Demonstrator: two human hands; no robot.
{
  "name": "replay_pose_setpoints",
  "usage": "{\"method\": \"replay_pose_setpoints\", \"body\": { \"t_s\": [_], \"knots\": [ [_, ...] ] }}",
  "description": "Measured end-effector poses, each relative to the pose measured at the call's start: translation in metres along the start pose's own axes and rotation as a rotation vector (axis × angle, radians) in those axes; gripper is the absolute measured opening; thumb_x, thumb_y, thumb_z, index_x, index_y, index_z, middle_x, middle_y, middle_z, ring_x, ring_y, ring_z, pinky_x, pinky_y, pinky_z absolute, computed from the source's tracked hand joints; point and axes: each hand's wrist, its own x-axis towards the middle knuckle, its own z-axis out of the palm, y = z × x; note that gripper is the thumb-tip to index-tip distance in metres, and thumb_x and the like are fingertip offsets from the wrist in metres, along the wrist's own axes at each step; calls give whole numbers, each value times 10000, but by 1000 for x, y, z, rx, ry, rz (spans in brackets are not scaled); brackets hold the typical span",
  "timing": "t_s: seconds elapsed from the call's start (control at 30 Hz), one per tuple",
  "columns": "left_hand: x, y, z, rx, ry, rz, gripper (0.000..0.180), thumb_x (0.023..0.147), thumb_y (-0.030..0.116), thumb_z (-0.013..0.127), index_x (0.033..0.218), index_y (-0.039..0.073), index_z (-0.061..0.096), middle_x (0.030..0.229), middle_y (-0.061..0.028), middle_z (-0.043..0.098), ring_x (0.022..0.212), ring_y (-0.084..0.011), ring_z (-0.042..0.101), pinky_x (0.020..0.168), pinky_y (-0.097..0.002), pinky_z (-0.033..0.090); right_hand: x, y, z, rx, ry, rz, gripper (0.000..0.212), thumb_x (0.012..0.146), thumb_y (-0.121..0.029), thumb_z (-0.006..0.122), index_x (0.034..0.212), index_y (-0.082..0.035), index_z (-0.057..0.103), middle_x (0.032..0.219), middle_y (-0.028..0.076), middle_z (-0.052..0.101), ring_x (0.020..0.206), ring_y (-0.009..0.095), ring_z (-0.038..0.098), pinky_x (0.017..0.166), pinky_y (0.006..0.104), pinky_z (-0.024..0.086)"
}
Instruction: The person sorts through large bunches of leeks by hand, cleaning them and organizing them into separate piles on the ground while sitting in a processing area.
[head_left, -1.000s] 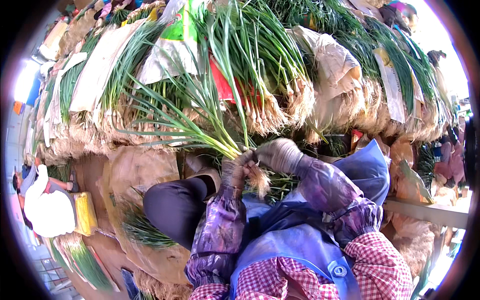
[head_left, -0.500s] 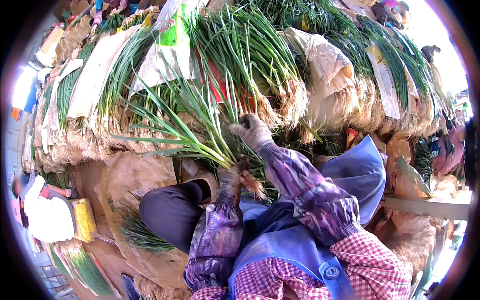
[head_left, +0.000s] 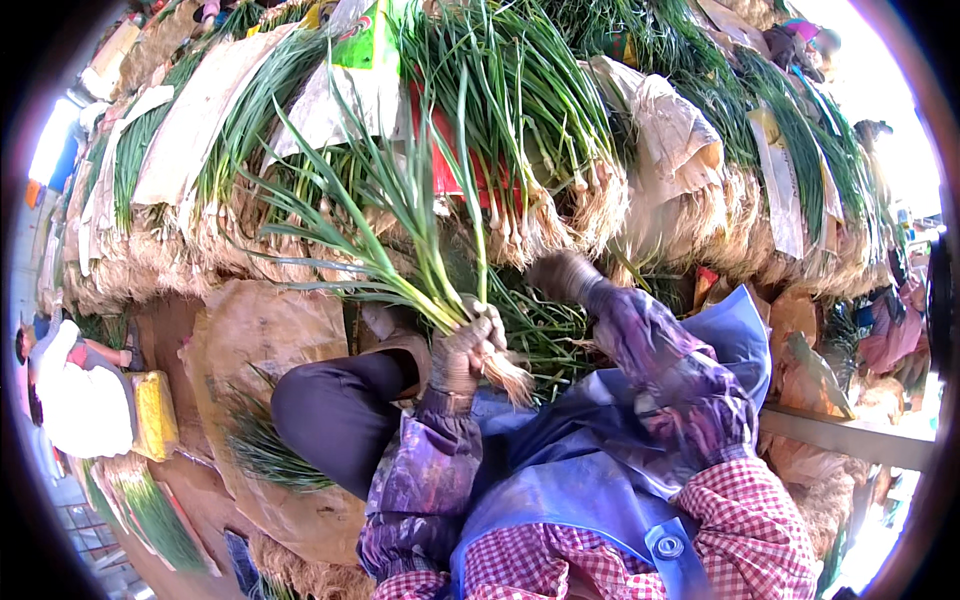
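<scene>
My left hand, in a dirty glove, is closed round the lower stems of a bunch of green onions. Their leaves fan up and to the left, and pale roots stick out below the fist. Apart from that bunch, to its right, my gloved right hand is smeared by motion, so its fingers cannot be made out. Loose green onions lie beneath and between the hands. Just beyond, a thick pile of green onions has its roots turned toward me.
More onion rows extend left and right, partly covered by pale sacks. A brown sheet lies left of my bent knee, with leaves on it. A metal bar is at right. Another person is at far left beside a yellow block.
My right hand has moved right and slightly down, away from the bunch. The left hand still grips the stems and has shifted slightly; one onion now stands more upright in it.
</scene>
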Motion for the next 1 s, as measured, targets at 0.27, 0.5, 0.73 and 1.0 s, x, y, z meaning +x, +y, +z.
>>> {"method": "replay_pose_setpoints", "body": {
  "t_s": [0.27,0.5,0.73,1.0],
  "knots": [
    [13,10,-12,-54,92,40,410,859,43,594,1242,29,446,834,-73,562,650,-152,556,496,-198,434,4,-87,-4,-433,565,29,465,798,-528,594,1000,-109,601,879,110,662,817,285,644,726,397,493],
    [13,8,8,-33,197,166,158,819,49,658,935,48,550,930,-122,642,496,-105,495,467,-241,409,76,-101,-28,-384,558,105,320,740,-379,669,927,-121,645,836,133,669,811,301,647,729,392,501],
    [18,19,5,142,258,155,178,816,59,662,956,19,559,706,-36,580,496,-84,479,437,-212,377,-4,-93,36,395,223,-261,498,786,-363,714,1082,21,596,865,102,667,814,218,635,747,318,525],
    [6,34,-4,-78,114,-147,252,880,197,548,1007,-20,534,679,-58,531,522,-158,492,484,-261,411,20,-105,65,1004,432,-113,251,873,-268,617,896,-19,638,689,34,613,571,134,561,502,268,455]
  ]
}}
